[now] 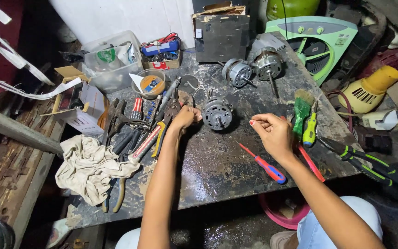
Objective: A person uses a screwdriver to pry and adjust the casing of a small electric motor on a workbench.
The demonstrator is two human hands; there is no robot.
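left hand: the left hand is curled into a loose fist and touches the left side of the small fan motor; I cannot tell if it grips it
right hand: the right hand has finger and thumb pinched together, just to the right of the motor and apart from it; something tiny may be between the fingertips, too small to tell
motor: it lies on the dark worktable, between the two hands, shaft end up, in one piece
done so far: the motor looks whole, with no loose parts beside it
left to do: opening it up does not look started
near right hand: a red and blue screwdriver lies just under the wrist; a green brush is on its far side
near left hand: pliers in a tool pile
beyond the hands: two more motors
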